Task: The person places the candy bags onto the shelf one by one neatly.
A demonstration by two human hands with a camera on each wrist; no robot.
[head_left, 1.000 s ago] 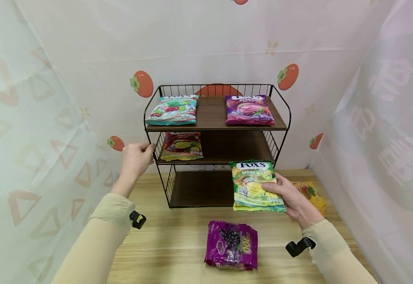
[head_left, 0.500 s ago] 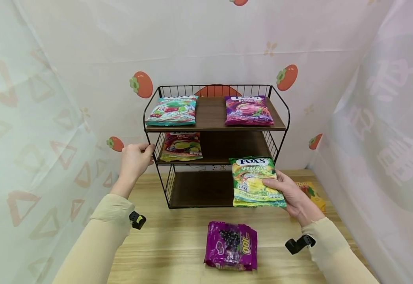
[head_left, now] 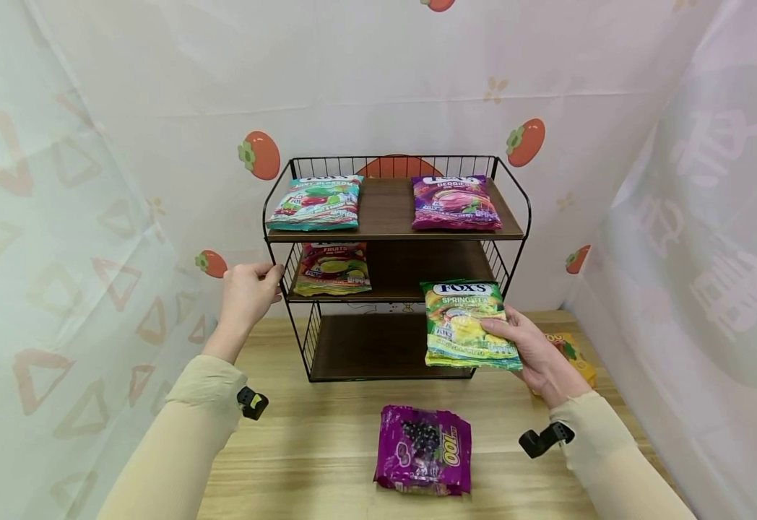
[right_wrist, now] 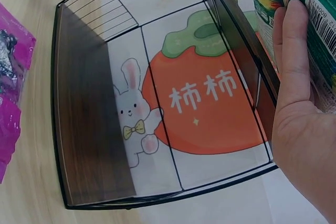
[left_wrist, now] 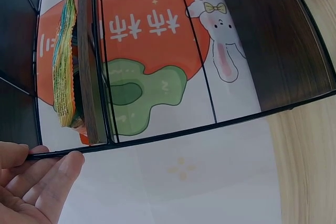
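Note:
In the head view a three-tier shelf rack (head_left: 386,206) with black wire sides stands against the back sheet. My left hand (head_left: 247,292) grips its left front upright; the left wrist view shows thumb and fingers on either side of the black wire post (left_wrist: 58,154). Thumb on the front and fingers behind, my right hand (head_left: 531,354) holds a green and yellow candy bag (head_left: 463,325) marked Spring Tea. That bag is held before the right part of the rack, between middle and bottom shelf. A red Fruits candy bag (head_left: 333,271) lies on the middle shelf's left.
On the top shelf lie a teal candy bag (head_left: 318,204) at left and a purple Berries bag (head_left: 456,204) at right. A purple grape candy bag (head_left: 422,449) lies on the wooden table (head_left: 300,448). Behind my right hand is a yellow-orange bag (head_left: 576,357), partly hidden.
My right hand has raised the Spring Tea candy bag a little, nearer the middle shelf's front edge. My left hand has stayed on the rack's post.

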